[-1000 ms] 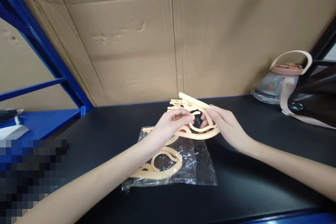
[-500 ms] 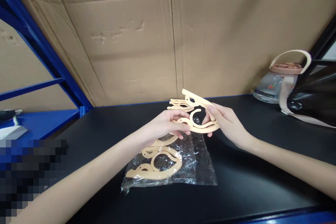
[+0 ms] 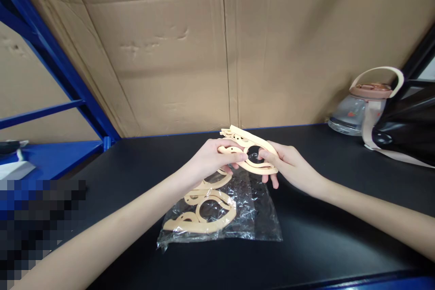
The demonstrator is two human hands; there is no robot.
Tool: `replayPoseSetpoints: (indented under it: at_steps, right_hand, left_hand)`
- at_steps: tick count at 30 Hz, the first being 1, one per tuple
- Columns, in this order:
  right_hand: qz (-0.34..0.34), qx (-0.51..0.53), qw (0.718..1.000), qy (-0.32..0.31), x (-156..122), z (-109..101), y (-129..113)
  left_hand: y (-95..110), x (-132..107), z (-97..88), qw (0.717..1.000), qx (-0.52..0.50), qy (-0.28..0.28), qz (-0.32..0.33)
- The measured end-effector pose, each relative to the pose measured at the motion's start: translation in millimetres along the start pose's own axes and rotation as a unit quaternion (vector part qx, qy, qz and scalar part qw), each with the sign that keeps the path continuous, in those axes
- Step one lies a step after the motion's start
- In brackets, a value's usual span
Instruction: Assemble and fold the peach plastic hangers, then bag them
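Both my hands grip one beige plastic folding hanger [image 3: 249, 148] above the black tabletop [image 3: 322, 217]. My left hand [image 3: 210, 158] pinches its left end, thumb on top. My right hand [image 3: 288, 166] holds its right end, fingers curled round the lower edge. Below them lies a clear plastic bag [image 3: 251, 210], crinkled, with another beige hanger [image 3: 204, 210] on it at the left. A further beige piece [image 3: 228, 133] shows just behind the held hanger.
A cardboard wall [image 3: 217, 54] rises behind the table. Blue shelf rails [image 3: 50, 68] stand at the left. At the right sit a clear water bottle with a pink lid and beige strap [image 3: 369, 102] and a black bag [image 3: 408, 131].
The held hanger has dropped lower and flattened, its upper arm folding down toward the lower one. Both hands moved closer together.
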State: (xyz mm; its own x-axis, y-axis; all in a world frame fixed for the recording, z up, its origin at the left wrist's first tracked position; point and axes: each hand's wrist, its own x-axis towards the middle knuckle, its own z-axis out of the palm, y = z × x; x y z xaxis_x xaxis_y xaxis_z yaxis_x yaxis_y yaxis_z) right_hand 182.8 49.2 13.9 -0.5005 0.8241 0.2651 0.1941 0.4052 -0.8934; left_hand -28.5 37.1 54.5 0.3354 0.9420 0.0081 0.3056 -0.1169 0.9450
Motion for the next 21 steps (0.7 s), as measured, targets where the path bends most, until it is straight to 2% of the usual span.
replayPoseSetpoints:
  at_steps: [4,6,11,15,18,21]
  right_hand:
    - [0.005,0.02,0.999,0.045,-2.1,5.3,-1.1]
    - [0.009,0.025,0.999,0.043,-2.1,5.8,-1.4]
    - [0.01,0.019,1.0,-0.014,-0.8,1.1,-1.5]
    - [0.008,0.05,0.998,-0.048,2.0,-5.9,-2.7]
    - [0.005,0.081,0.989,-0.122,4.8,-11.2,-4.6]
    - [0.002,0.07,0.982,-0.176,6.4,-16.3,-5.9]
  left_hand:
    - [-2.0,0.9,1.2,1.0,-0.007,0.005,0.001]
    - [-1.6,1.2,1.0,1.0,-0.003,0.009,-0.004]
    - [1.4,0.7,-0.2,1.0,0.018,0.019,-0.008]
    - [4.2,0.4,-0.8,0.999,0.032,0.028,0.015]
    - [3.9,-0.2,-1.4,0.998,0.05,0.018,0.044]
    - [3.0,-1.4,-2.1,0.995,0.076,0.004,0.07]
